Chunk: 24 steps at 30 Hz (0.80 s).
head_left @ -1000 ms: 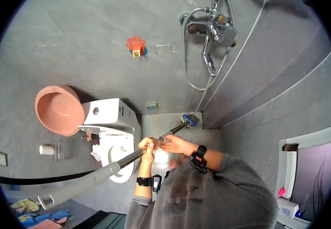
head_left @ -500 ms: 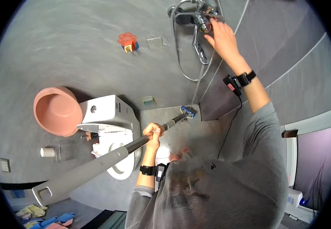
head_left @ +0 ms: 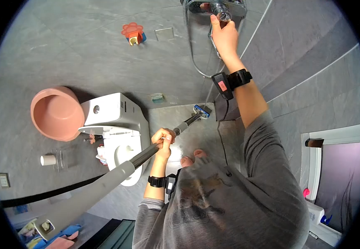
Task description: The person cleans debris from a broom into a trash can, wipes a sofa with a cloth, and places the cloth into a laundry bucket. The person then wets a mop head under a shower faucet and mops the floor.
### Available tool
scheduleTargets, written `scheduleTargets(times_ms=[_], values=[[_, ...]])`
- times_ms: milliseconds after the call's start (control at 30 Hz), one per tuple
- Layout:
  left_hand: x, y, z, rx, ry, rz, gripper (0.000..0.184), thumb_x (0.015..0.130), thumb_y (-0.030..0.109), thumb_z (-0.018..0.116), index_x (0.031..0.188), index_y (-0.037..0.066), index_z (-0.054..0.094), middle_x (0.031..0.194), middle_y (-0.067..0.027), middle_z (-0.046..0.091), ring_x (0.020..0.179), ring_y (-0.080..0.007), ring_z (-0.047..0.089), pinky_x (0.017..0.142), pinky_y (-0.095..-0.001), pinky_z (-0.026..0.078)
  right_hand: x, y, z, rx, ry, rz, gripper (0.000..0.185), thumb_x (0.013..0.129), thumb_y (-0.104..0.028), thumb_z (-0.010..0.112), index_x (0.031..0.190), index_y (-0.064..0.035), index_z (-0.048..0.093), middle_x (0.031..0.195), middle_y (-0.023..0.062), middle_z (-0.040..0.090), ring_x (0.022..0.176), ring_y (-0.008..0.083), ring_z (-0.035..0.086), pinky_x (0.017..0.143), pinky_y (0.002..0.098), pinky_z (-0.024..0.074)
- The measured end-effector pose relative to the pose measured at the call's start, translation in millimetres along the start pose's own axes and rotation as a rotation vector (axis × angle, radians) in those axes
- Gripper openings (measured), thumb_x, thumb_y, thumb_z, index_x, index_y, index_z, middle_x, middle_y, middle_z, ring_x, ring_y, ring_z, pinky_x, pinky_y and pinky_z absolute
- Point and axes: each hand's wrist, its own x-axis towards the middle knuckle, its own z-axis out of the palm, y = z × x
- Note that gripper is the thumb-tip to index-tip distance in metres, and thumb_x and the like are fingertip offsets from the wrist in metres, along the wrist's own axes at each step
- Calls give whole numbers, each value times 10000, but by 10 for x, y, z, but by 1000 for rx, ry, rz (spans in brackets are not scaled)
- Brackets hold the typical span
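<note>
My left hand (head_left: 163, 139) is wrapped round the metal pole of a long mop (head_left: 144, 155), whose grey handle end points to the lower left. At the pole's far end, the blue mop head (head_left: 201, 111) rests on the floor near the wall corner. My right hand (head_left: 224, 36) reaches up and grips the round knob (head_left: 222, 13) of the chrome shower faucet (head_left: 198, 7). A thin stream of water falls behind my right hand toward the mop head. My hand hides much of the spout.
A white toilet (head_left: 124, 155) with its lid raised stands at the left, beside a pink basin (head_left: 57, 114). Cloths (head_left: 64, 238) lie at the lower left. A shower hose (head_left: 191, 50) loops down the wall. A white bottle (head_left: 315, 212) stands lower right.
My right hand has left the pole, risen to the faucet and closed on its knob. My left hand has kept hold of the pole. The view has shifted a little.
</note>
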Motion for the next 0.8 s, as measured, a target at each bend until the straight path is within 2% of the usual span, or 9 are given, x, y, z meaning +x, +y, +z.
scheduleTargets(times_ms=[167, 233, 300, 400, 467, 533, 567, 633, 800], values=[[6, 16, 53, 33, -8, -15, 297, 858, 238, 546, 667, 33, 450, 584, -69, 509, 509, -110, 459, 498, -241, 386, 6, 131, 11, 15, -63, 42, 439, 826, -441, 587, 845, -2, 571, 658, 60, 610, 694, 165, 629, 634, 302, 480], [30, 24, 59, 34, -6, -13, 302, 860, 242, 543, 663, 35, 447, 578, -65, 502, 506, -110, 452, 497, -242, 385, -73, 134, -22, 513, -255, 159, 481, 828, -401, 582, 1006, 40, 505, 848, 143, 606, 831, 274, 619, 714, 377, 491], [43, 17, 31, 32, 3, -5, 307, 862, 247, 541, 659, 38, 445, 573, -61, 495, 503, -110, 446, 497, -243, 384, -678, 112, -209, 970, -206, 350, 384, 893, -204, 489, 1191, 4, 363, 1047, 111, 499, 845, 214, 604, 716, 318, 524], [4, 64, -38, -25, 39, 33, 333, 866, 267, 537, 647, 46, 418, 536, -45, 449, 484, -119, 417, 494, -258, 374, -1809, 460, -491, 935, -655, 687, 376, 910, -279, 481, 1194, -49, 392, 953, 85, 521, 797, 175, 593, 665, 307, 509], [-23, 188, -19, -4, 33, 15, 340, 866, 270, 538, 645, 45, 412, 530, -46, 445, 480, -119, 411, 490, -261, 368, -2587, 897, -481, 636, -1286, 1135, 549, 882, -462, 484, 1178, -9, 392, 945, 100, 539, 814, 167, 577, 646, 316, 489], [4, 428, 48, 6, 8, -14, 357, 869, 281, 540, 643, 40, 404, 521, -45, 438, 477, -119, 404, 476, -267, 348, -3291, 739, -439, 852, -1304, 1788, 609, 836, -542, 519, 1103, -3, 424, 993, 151, 537, 882, 218, 562, 743, 361, 479], [31, 520, 104, 54, 38, -55, 411, 854, 358, 536, 638, 46, 379, 517, -37, 398, 468, -127, 355, 458, -273, 295, -3339, 607, -358, 1092, -1270, 1877, 512, 835, -482, 565, 1047, -29, 456, 1029, 126, 523, 910, 213, 544, 768, 380, 475], [60, 628, 172, 106, 59, -79, 420, 855, 370, 523, 632, 43, 383, 510, -38, 393, 461, -125, 350, 454, -276, 292, -3462, 561, -83, 1289, -1007, 1902, 365, 865, -385, 566, 1002, -63, 461, 970, 83, 538, 872, 195, 542, 750, 369, 481], [145, 653, 223, 147, 98, -112, 407, 851, 363, 521, 628, 36, 427, 502, -41, 423, 459, -153, 413, 490, -295, 364, -3720, 979, 263, 1142, -607, 1997, 226, 887, -276, 537, 877, -58, 476, 788, 54, 536, 734, 176, 534, 661, 312, 462]])
